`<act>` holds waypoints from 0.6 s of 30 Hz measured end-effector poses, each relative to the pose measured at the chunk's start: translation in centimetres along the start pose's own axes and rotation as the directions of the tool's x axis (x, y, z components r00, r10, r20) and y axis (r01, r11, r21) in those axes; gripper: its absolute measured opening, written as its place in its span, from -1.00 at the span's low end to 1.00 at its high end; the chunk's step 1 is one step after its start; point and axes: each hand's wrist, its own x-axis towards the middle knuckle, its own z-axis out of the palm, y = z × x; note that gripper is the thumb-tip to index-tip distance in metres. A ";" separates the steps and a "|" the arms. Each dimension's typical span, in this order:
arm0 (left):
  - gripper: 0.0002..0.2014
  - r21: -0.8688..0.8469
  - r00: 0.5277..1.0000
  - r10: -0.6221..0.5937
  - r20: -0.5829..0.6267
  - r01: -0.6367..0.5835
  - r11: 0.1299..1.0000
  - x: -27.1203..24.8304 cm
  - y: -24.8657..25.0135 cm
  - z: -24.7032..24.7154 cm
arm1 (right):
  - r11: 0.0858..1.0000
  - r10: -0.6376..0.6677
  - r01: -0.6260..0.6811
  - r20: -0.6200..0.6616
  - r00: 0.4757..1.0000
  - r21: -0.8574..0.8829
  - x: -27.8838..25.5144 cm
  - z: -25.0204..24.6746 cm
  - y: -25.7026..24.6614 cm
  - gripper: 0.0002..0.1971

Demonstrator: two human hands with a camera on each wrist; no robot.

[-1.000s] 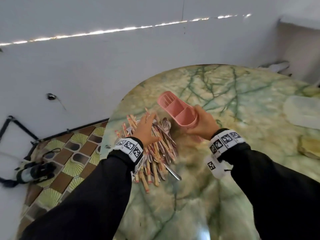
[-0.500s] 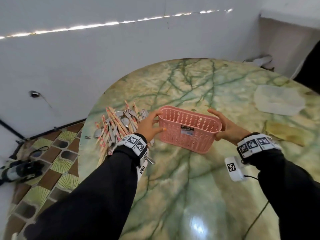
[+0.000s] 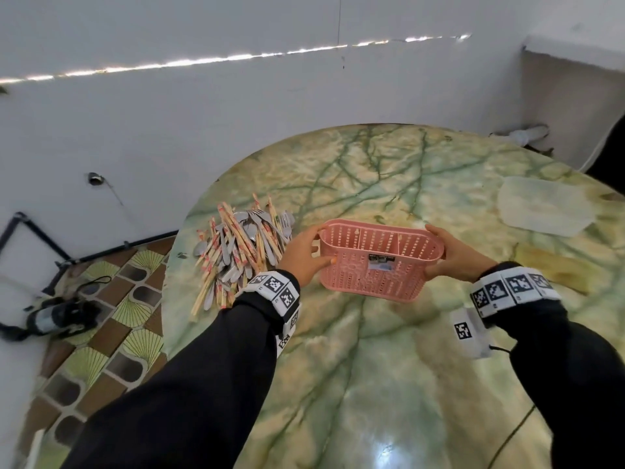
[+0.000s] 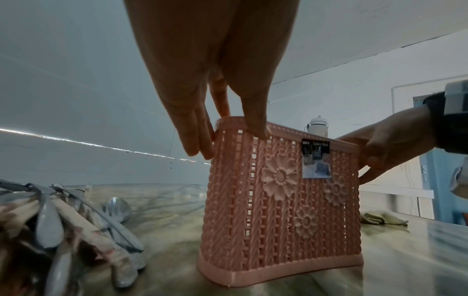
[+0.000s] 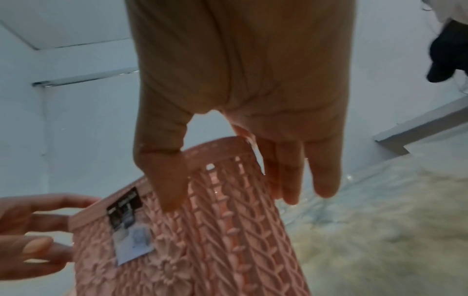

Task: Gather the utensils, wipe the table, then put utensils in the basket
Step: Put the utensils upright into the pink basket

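Note:
A pink perforated basket stands upright on the green marble table, its inside empty as far as I can see. My left hand grips its left end, thumb on the front wall and fingers on the end wall. At the right end my right hand holds the rim the same way. A pile of metal spoons, forks and wrapped chopsticks lies just left of the basket near the table's left edge.
A yellowish cloth lies on the table to the right of the basket. Behind the cloth sits a clear plastic lid. The white wall runs close behind the table. A bag lies on the tiled floor at the left.
The basket, held tilted over the pile in my right hand, has come upright to the right of it. My left hand left the utensils and took the basket's left end.

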 end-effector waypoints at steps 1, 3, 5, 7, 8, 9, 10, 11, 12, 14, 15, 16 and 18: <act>-0.29 0.004 1.000 -0.005 0.017 0.005 1.000 -0.3 0.2 -0.1 | 0.997 0.017 -0.018 -0.015 1.000 -0.069 -0.4 0.1 -0.3 0.03; -0.19 0.020 0.999 -0.041 0.027 0.040 0.999 -1.0 0.5 -0.5 | 0.976 0.015 -0.032 -0.081 0.997 -0.216 -1.5 0.3 -1.3 0.04; -0.16 0.056 0.997 -0.076 0.012 0.075 0.996 -1.5 0.4 -1.1 | 0.899 -0.028 -0.047 -0.163 0.986 -0.436 -2.9 0.5 -2.4 0.02; -0.21 0.110 0.997 -0.080 -0.018 0.082 0.991 -2.0 -0.2 -2.0 | 0.740 -0.072 -0.089 -0.210 0.975 -0.666 -4.8 1.4 -3.5 -0.04; -0.26 0.152 0.997 -0.076 -0.034 0.080 0.985 -2.1 -0.8 -2.5 | 0.663 -0.104 -0.095 -0.218 0.970 -0.743 -5.8 2.0 -4.1 -0.09; -0.33 0.197 0.996 -0.075 -0.045 0.082 0.977 -2.2 -1.5 -3.2 | 0.604 -0.146 -0.084 -0.213 0.966 -0.792 -6.9 2.9 -4.7 -0.15; -0.42 0.232 0.995 -0.081 -0.057 0.092 0.968 -2.3 -2.1 -3.9 | 0.562 -0.184 -0.059 -0.194 0.964 -0.825 -7.9 4.0 -5.3 -0.23; -0.50 0.255 0.993 -0.096 -0.070 0.111 0.961 -2.5 -2.8 -4.7 | 0.527 -0.197 -0.028 -0.154 0.968 -0.850 -8.8 5.2 -5.7 -0.30; -0.58 0.264 0.990 -0.113 -0.087 0.132 0.955 -2.6 -3.6 -5.6 | 0.502 -0.178 0.007 -0.096 0.979 -0.865 -9.6 6.6 -6.1 -0.37; -0.67 0.270 0.979 -0.159 -0.130 0.189 0.944 -2.7 -5.4 -7.5 | 0.517 -0.108 0.096 0.046 0.993 -0.850 -10.5 9.6 -6.5 -0.49; -0.70 0.279 0.971 -0.181 -0.156 0.219 0.935 -2.8 -6.3 -8.4 | 0.553 -0.068 0.130 0.110 0.992 -0.823 -10.5 11.2 -6.7 -0.53; -0.71 0.287 0.963 -0.200 -0.179 0.246 0.926 -2.8 -7.2 -9.2 | 0.598 -0.044 0.151 0.156 0.987 -0.787 -10.2 12.8 -7.1 -0.54; -0.70 0.291 0.946 -0.248 -0.208 0.302 0.908 -2.8 -8.7 -10.9 | 0.700 -0.022 0.141 0.176 0.984 -0.700 -8.4 15.7 -8.9 -0.53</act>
